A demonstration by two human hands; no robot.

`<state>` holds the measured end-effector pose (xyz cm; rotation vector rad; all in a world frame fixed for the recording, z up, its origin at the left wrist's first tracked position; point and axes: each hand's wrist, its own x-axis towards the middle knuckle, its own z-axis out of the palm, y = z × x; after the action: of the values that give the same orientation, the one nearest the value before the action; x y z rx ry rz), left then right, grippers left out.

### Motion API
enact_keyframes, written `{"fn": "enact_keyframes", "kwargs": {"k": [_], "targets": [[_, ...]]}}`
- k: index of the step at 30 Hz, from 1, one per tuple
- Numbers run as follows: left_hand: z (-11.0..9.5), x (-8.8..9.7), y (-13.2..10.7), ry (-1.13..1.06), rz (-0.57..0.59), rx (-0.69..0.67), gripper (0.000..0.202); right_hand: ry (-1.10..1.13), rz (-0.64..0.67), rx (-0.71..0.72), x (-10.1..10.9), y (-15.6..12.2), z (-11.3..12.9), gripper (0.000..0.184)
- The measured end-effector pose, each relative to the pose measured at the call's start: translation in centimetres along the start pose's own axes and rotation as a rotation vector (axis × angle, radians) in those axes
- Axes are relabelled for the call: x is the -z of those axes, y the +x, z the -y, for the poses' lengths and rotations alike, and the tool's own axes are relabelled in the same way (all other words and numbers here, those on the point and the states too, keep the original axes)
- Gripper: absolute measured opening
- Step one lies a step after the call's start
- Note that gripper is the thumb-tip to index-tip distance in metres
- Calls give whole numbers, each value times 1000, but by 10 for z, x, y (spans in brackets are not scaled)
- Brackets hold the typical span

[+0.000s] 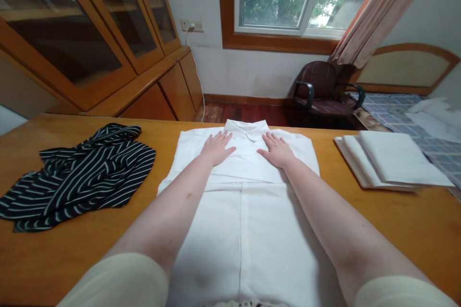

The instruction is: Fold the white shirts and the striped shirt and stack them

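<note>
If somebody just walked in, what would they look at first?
Probably the big white shirt lying in the middle of the wooden table, with the left hand and right hand spread on it near the collar. Next might be the crumpled black cloth with white stripes on the left, then the folded white cloths stacked on the right.

Short, pale cream sleeves (120, 280) — plain and rather loose — leave the forearms (175, 208) and both hands (216, 149) bare.
</note>
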<state>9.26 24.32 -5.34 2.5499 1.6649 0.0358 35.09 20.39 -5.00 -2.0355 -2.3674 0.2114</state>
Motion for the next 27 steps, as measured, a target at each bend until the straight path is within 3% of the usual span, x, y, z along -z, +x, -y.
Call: {"fn": "enact_keyframes", "kwargs": {"k": [5, 9, 13, 17, 22, 27], "targets": [[40, 6, -1, 1, 2, 145, 71, -14, -14, -131, 4, -4, -49, 79], [46, 6, -1, 1, 2, 171, 72, -30, -16, -172, 5, -8, -77, 80], [50, 4, 0, -10, -44, 343, 75, -29, -29, -268, 6, -13, -96, 82], [63, 4, 0, -37, -57, 458, 78, -18, -44, -358, 8, -17, -110, 83], [83, 7, 1, -57, -45, 513, 81, 3, -79, -369, 6, -17, -115, 81], [103, 10, 0, -73, -10, 470, 77, 22, -111, -376, 4, -18, -114, 78]]}}
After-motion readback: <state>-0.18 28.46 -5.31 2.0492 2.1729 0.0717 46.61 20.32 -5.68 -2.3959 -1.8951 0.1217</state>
